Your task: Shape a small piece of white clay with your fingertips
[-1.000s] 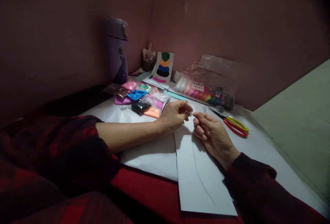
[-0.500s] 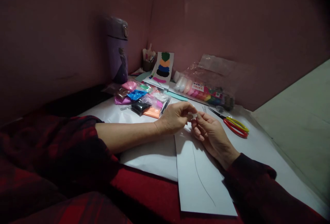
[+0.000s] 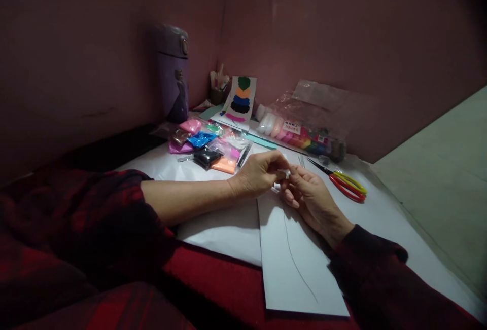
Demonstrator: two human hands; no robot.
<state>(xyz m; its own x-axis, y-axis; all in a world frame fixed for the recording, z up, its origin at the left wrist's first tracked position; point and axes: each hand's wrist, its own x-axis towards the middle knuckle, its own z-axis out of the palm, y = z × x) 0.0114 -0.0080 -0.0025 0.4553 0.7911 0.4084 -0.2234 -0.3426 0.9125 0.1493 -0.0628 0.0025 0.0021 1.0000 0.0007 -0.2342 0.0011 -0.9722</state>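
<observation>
A small white piece, soft and clay-like in look, is pinched between my two hands above a white sheet of paper. My left hand comes from the left, its thumb and fingertips closed on one side of the piece. From the right, my right hand grips the other side between thumb and forefinger, the remaining fingers curled below. Under both hands lies the white paper, which bears one long curved pencil-like line. My fingers hide much of the white piece.
Scissors with red and yellow handles lie to the right. Colored clay packets are piled at the left. A clear bag of colored clay lies at the back. Behind stand a purple bottle and a painted color card.
The white piece looks more bunched up between my fingertips, and my fingers have shifted slightly. Both hands stay in nearly the same place.
</observation>
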